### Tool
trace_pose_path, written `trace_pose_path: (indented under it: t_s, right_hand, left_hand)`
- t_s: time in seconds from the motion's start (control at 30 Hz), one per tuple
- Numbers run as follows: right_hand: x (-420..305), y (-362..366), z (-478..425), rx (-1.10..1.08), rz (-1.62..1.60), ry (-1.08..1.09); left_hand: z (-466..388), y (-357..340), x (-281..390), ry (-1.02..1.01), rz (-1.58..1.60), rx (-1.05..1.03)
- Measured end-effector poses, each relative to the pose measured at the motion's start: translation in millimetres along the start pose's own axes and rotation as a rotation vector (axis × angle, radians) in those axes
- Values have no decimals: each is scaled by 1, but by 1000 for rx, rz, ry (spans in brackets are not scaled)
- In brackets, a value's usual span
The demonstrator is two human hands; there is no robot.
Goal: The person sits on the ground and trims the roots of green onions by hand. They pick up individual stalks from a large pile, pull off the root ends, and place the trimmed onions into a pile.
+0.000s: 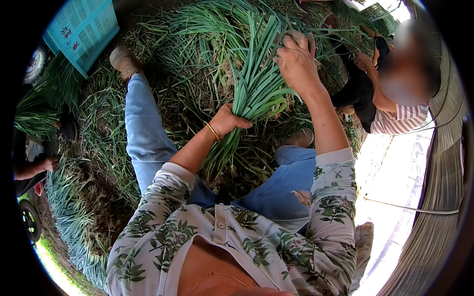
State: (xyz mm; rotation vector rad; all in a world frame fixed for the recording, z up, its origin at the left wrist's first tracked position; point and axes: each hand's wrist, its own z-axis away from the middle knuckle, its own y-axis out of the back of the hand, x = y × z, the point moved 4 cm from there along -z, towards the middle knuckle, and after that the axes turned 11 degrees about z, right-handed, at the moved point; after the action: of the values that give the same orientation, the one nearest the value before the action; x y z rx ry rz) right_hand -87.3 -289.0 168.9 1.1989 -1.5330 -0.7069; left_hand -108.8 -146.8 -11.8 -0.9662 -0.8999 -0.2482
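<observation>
My left hand point(230, 121), with a gold-coloured bangle at the wrist, is closed around the lower part of a bunch of long green leafy stalks point(249, 92) that look like garlic chives or scallions. The leaves fan upward, and thin roots show at the lower end below the fist. At the upper right of the bunch is my right hand point(296, 55), its fingers bent at the leaf tips. Whether it pinches any leaves is hidden by the fingers. Beyond the bunch lies a heap of similar green stalks point(207, 22), some with pale roots.
A blue plastic crate point(87, 33) stands at the upper left. Rows of rooted stalks point(70, 218) lie at the lower left. A co-worker in a striped top point(400, 118) sits at the right; another person's arm point(35, 168) shows at the left edge. Loose trimmings cover the ground around my legs.
</observation>
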Motion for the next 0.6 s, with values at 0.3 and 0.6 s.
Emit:
trace_pose_path:
  t_s: [0.3,0.6]
  right_hand:
    - [109,34,14,497,-53,-506]
    - [76,26,8,158,-339,-218]
  left_hand:
    - [4,0,-3,-83,47,45]
    - [2,-4,-11,-75,-54,5]
